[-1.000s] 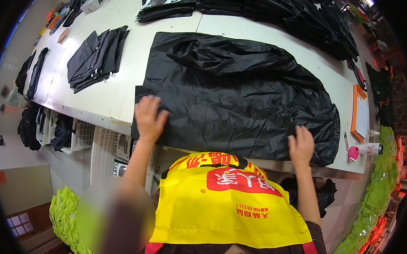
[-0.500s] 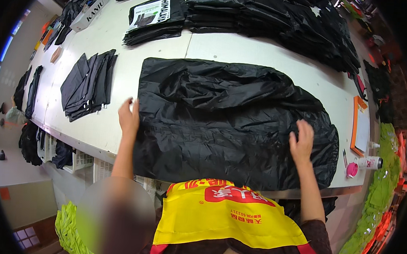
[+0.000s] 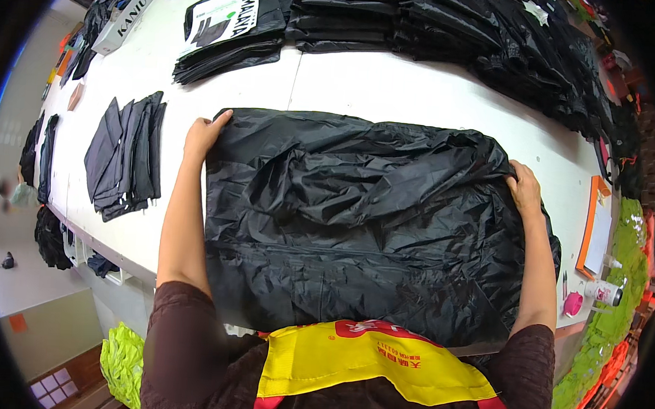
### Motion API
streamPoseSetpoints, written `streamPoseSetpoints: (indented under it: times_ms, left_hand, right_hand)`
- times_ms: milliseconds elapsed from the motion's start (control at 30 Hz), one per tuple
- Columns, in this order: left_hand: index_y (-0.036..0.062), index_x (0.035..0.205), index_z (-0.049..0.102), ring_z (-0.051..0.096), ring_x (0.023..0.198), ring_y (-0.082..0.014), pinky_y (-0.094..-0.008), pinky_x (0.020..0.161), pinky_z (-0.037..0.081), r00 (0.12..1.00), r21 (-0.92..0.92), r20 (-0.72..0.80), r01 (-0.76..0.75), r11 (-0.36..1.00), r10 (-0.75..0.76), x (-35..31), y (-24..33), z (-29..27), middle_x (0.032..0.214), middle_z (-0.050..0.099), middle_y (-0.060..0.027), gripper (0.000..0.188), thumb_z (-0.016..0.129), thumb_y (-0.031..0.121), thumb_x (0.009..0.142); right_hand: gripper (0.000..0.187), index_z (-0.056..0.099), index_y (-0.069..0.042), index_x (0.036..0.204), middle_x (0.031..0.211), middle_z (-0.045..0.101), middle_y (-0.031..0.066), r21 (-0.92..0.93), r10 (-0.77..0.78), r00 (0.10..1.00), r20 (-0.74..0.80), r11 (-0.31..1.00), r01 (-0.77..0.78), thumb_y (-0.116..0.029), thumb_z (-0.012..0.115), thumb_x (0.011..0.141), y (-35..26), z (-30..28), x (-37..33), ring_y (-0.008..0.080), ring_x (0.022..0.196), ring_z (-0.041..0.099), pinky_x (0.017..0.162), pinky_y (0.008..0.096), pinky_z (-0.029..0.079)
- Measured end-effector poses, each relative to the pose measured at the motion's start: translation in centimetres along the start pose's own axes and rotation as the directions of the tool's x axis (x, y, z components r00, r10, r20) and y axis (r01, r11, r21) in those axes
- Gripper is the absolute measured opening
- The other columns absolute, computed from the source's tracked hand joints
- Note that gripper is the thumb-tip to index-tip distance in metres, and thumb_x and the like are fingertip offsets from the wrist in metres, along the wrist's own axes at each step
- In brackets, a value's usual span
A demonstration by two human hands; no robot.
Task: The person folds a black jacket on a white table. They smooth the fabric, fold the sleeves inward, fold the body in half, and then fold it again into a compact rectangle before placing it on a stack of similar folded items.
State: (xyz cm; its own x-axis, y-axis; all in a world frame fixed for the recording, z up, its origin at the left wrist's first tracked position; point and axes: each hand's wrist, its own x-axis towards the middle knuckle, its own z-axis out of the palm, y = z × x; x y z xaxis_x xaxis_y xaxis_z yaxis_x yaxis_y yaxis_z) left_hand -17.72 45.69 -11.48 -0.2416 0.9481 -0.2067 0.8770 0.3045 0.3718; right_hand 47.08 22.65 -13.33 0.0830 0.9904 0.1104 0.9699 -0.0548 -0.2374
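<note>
A large piece of thin, shiny black fabric [image 3: 280, 269], apparently a garment, is spread across the table in front of me. A loose, crumpled part lies bunched over its far middle, while the near part is flatter. At the far left corner, my left hand [image 3: 207, 134] pinches the edge between thumb and fingers. My right hand [image 3: 524, 188] grips the rounded far right edge, its fingertips partly hidden by the fabric. The near edge runs close against my yellow apron [image 3: 378, 370].
Tall stacks of folded black fabric [image 3: 344, 24] line the far side, beside packed black pieces [image 3: 232, 48]. Dark cut pieces [image 3: 126, 153] lie at left. A clipboard [image 3: 596, 230], pink tape roll [image 3: 573, 303] and bottle [image 3: 608, 293] sit at right.
Both hands have moved away from me, from beside and above the fabric to its far corners, and have closed on it. The fabric's far right side is drawn up and more bunched.
</note>
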Motion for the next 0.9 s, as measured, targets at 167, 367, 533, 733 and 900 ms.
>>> streamPoseSetpoints:
  times_ms: [167, 367, 533, 733, 900]
  left_hand:
    - [-0.0021, 0.098, 0.063, 0.062, 0.076, -0.0166, -0.0289, 0.070, 0.049, 0.969, -0.805, 0.246, 0.187, 0.563, 0.029, -1.0, 0.1, 0.2, 0.089, 0.066, -0.0092, 0.035, 0.069, 0.028, 0.081]
    - [-0.0019, 0.108, 0.061, 0.060, 0.080, -0.0141, -0.0269, 0.075, 0.047, 0.997, -0.758, -0.075, -0.053, 0.650, -0.006, 1.1, -1.6, 3.1, 0.082, 0.065, -0.0071, 0.031, 0.063, 0.022, 0.087]
    - [-0.0036, 0.125, 0.049, 0.057, 0.090, -0.0198, -0.0310, 0.081, 0.044, 0.974, -0.557, -0.226, -0.105, 0.824, -0.029, 1.9, -1.0, 4.6, 0.106, 0.061, -0.0144, 0.057, 0.067, 0.032, 0.084]
    - [0.0008, 0.075, 0.058, 0.052, 0.070, -0.0143, -0.0287, 0.063, 0.041, 0.927, -0.276, 0.065, -0.340, 0.899, 0.370, -14.5, 1.8, -1.0, 0.072, 0.056, -0.0034, 0.025, 0.060, 0.024, 0.085]
    - [0.0008, 0.096, 0.059, 0.054, 0.103, -0.0351, -0.0444, 0.090, 0.041, 0.590, -0.477, 0.010, -0.706, 0.523, 0.807, -25.6, 1.9, 2.6, 0.101, 0.058, -0.0162, 0.076, 0.069, 0.067, 0.059]
  right_hand:
    - [0.065, 0.046, -0.005, 0.126, 0.101, 0.056, 0.0169, -0.056, -0.207, 0.978, -0.014, 0.977, 0.206, 0.002, 0.066, 0.064, -0.8, -1.0, -0.1, 0.0344, 0.095, 0.055, 0.081, 0.0398, 0.047]
    - [0.018, 0.055, -0.005, 0.092, 0.081, 0.063, 0.0170, 0.026, 0.013, 0.981, -0.191, 1.000, -0.008, 0.003, 0.052, 0.077, 2.0, -1.1, 3.0, 0.0352, 0.074, 0.063, 0.064, 0.0406, 0.049]
    - [0.042, 0.050, -0.009, 0.113, 0.103, 0.060, 0.0143, -0.225, 0.082, 0.994, -0.070, 0.970, -0.096, -0.006, 0.064, 0.073, 2.8, 2.1, 3.0, 0.0333, 0.095, 0.057, 0.078, 0.0401, 0.048]
    - [0.057, 0.048, -0.008, 0.124, 0.104, 0.059, 0.0153, -0.325, -0.067, 0.936, -0.346, 0.944, -0.053, -0.011, 0.069, 0.071, 1.0, -0.8, -1.3, 0.0299, 0.102, 0.054, 0.087, 0.0379, 0.044]
    - [0.021, 0.058, -0.007, 0.096, 0.091, 0.060, 0.0080, -0.336, -0.069, 0.928, -0.367, 0.940, -0.063, -0.009, 0.063, 0.075, 2.9, 0.4, -2.1, 0.0263, 0.090, 0.057, 0.076, 0.0375, 0.046]
